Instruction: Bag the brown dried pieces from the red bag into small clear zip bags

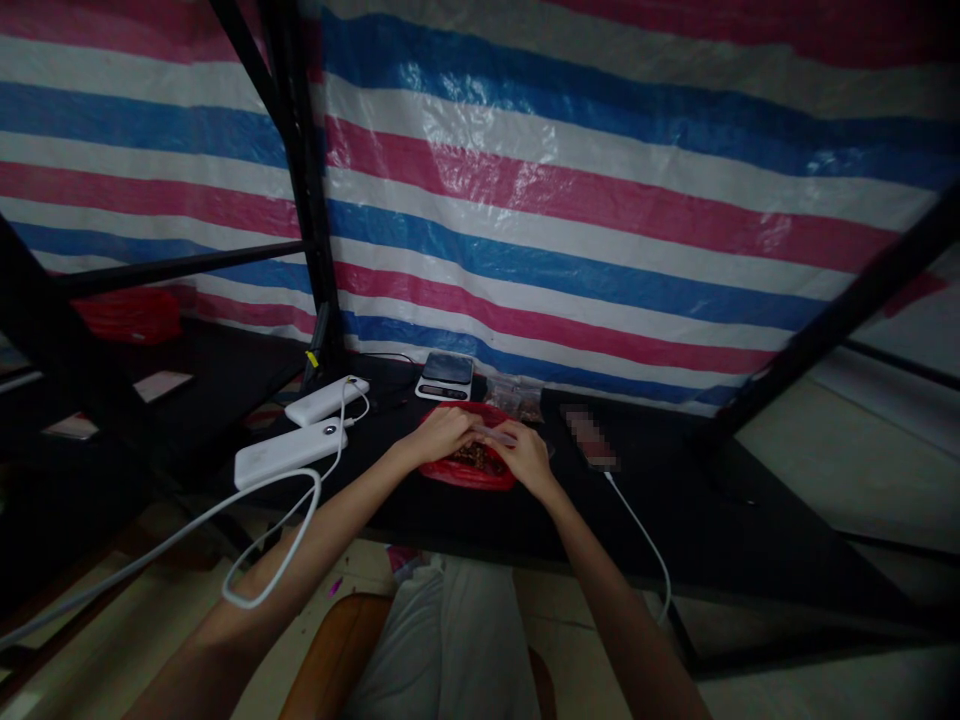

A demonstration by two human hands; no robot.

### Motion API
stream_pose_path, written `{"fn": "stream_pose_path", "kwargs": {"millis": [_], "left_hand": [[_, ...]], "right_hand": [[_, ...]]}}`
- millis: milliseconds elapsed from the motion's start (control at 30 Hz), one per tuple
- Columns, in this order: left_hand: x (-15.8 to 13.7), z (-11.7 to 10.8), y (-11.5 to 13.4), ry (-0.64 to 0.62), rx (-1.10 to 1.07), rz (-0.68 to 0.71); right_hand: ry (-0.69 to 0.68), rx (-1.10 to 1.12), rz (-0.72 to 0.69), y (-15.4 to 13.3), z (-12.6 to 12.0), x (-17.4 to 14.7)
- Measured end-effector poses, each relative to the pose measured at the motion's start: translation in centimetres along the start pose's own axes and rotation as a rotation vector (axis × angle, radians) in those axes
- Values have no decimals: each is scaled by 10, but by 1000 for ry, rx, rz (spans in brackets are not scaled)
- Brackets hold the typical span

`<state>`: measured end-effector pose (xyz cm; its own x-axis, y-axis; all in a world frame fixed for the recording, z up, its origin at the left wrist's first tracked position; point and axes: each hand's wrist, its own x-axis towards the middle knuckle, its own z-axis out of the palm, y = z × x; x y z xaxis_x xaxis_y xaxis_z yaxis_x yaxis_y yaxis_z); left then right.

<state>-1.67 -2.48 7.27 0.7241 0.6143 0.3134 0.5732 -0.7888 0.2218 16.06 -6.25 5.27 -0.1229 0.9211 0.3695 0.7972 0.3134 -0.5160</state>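
A red plastic bag [469, 476] lies opened out on the black table, with small dark brown and golden pieces [480, 457] inside. Over it, my left hand [448, 432] and my right hand [527, 457] are close together, fingers closed. Between them they grip a pale, see-through strip that looks like the edge of a small clear plastic bag [496, 435]. My fingers hide part of it, and I cannot tell whether anything is in it. Just behind the red bag lie filled clear plastic bags [517, 397].
A small digital scale [446, 376] stands behind the red bag. To the left are two white power banks [289, 452] with a looping white cable [259, 487]. A phone [591, 438] on a cable lies right. Black frame posts [304, 190] and a striped sheet [562, 220] stand behind.
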Motion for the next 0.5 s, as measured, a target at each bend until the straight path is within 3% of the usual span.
{"fn": "stream_pose_path", "kwargs": {"millis": [167,333,500], "left_hand": [[-1,3,3,58,-191,-18],[1,6,0,-21,-594,-142],[16,10,-1,2,-844,-114]], "right_hand": [[-53,249,50,14,-9,-1],[-84,676,171,22,-22,-2],[72,787,362,28,-26,1]]}}
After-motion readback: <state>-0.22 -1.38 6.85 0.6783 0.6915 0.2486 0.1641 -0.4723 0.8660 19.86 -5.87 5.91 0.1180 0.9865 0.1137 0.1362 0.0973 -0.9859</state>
